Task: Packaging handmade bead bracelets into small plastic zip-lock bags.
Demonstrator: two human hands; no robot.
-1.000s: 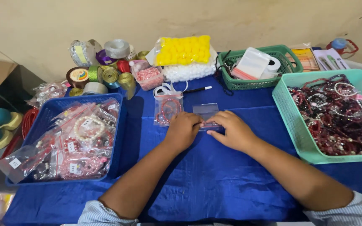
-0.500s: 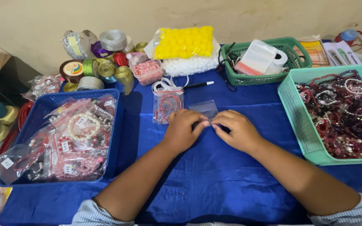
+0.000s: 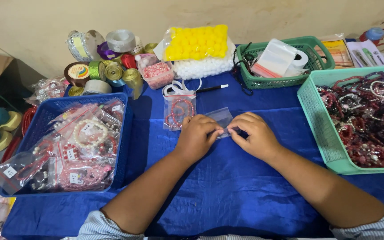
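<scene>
Mid-frame on the blue bench (image 3: 227, 186), left hand (image 3: 196, 138) and right hand (image 3: 254, 135) each grip-pinch a small clear bag (image 3: 221, 118); I'd press flat, working slowly along its edge.

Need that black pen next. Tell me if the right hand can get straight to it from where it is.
Probably yes. The black pen lies in the open on the blue cloth, just beyond the right hand, with only the flat clear bag between them.

A craft packing table: blue cloth (image 3: 227, 186), ribbon spools (image 3: 105, 66), baskets of beaded bracelets (image 3: 370, 115), bagged bracelets (image 3: 74, 151).
</scene>
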